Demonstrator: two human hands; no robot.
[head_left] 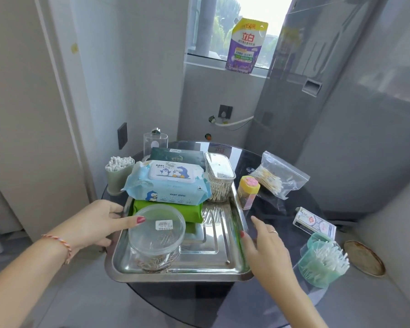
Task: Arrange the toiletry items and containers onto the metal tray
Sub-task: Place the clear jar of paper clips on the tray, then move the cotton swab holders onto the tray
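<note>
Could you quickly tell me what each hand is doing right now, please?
Left hand: open, fingers at the round clear container and the metal tray edge, gripping nothing.
Right hand: open, empty, at the tray's right rim.

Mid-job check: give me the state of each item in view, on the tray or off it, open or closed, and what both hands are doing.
metal tray: on the glass table, partly filled
round clear tub: on tray, lidded
baby wipes pack: on tray, atop green pack, flap closed
clear swab box: on tray, lidded
yellow bottle: off tray, upright
swab bag: off tray, lying flat
teal swab holder: off tray, open
left hand: open, at tub
right hand: open, empty
</note>
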